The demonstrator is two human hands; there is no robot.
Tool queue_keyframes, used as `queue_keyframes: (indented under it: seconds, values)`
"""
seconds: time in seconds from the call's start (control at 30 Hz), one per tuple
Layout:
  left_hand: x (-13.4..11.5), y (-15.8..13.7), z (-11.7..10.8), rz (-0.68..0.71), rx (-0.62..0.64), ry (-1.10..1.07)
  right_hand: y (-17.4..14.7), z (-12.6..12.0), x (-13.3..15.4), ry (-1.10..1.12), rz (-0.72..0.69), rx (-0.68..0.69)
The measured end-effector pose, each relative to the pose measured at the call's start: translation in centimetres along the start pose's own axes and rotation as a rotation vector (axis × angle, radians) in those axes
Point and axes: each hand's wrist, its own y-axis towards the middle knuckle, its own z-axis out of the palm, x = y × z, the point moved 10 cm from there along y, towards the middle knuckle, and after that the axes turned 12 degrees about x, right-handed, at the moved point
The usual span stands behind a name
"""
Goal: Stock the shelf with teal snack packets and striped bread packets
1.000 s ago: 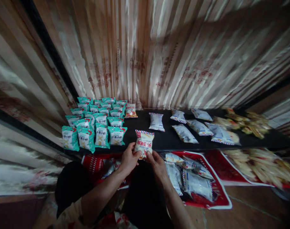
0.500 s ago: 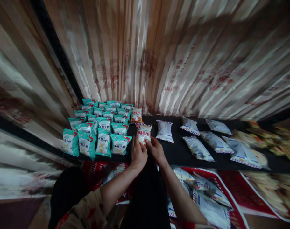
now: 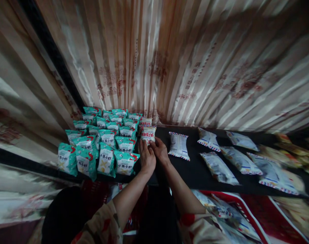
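Note:
A white snack bag point(image 3: 147, 133) with red lettering and striped ends stands on the black shelf point(image 3: 164, 169), close in front of a similar bag point(image 3: 146, 121). My left hand point(image 3: 147, 158) grips its lower left part, fingers pointing up along the front. My right hand point(image 3: 159, 150) is closed at its lower right corner, the fingertips partly hidden. Just left of the bag, several teal snack bags point(image 3: 107, 158) stand in rows. Nearest on the right lies a silver-white bag point(image 3: 178, 145), apart from my hands.
More silver-white bags point(image 3: 219, 168) lie scattered to the right, with yellowish packs point(image 3: 294, 152) beyond them. A pleated, printed curtain point(image 3: 149, 67) hangs behind the shelf. Below its front edge are red-and-white boxes point(image 3: 256, 217) holding more bags. A dark post point(image 3: 55, 54) rises at left.
Both hands have pushed the white snack bag back and slightly left, up to the similar bag behind it. The view has shifted a little.

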Motion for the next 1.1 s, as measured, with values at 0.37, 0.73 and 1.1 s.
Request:
queue_keyframes:
  seconds: [0.37,0.73,1.1]
  values:
    - [0.3,1.2,-0.1,0.026,-0.002,0.014,1.1,-0.1,1.3,-0.246,0.01,-0.091]
    - [0.5,1.7,0.5,0.029,0.05,0.023,1.3,0.4,0.8,-0.086,0.0,-0.082]
    - [-0.5,-4.2,-0.7,0.145,0.092,-0.053,-6.5,-0.4,1.3,0.074,-0.013,-0.249]
